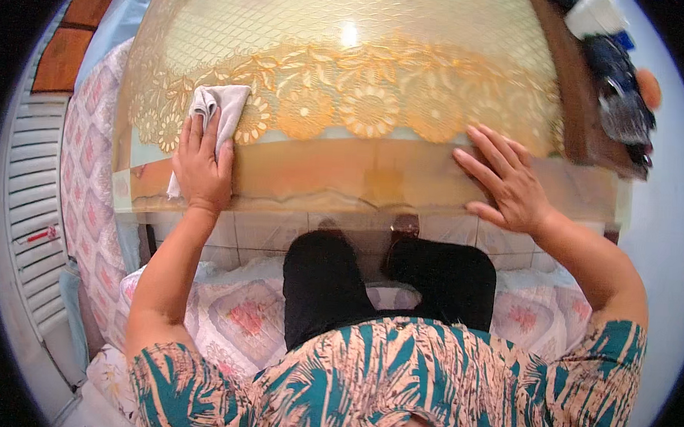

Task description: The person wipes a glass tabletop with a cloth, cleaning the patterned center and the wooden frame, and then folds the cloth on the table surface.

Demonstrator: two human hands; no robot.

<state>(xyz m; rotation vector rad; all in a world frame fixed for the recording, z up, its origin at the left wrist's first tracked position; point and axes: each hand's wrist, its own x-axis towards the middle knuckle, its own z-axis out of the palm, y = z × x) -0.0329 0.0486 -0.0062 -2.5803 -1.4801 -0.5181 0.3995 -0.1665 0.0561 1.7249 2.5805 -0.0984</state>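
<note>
My left hand [201, 165] presses a folded pale grey cloth [231, 106] against the near left part of the table. Its fingers lie over the cloth, which sticks out past the fingertips and beside the wrist. My right hand [511, 183] rests on the table's near right part, fingers spread, with nothing in it. Between and beyond both hands stretches a glossy clear cover [374, 173] over a tablecloth [310, 67] with a gold floral lace border. A bright glare spot shows on the cover.
At the far right, dark plastic-wrapped items [621, 103] and a white container [595, 17] stand on the brown table edge. Flowered quilted fabric [254, 309] covers the seat under me and the left side. A white slatted panel [33, 200] stands at far left.
</note>
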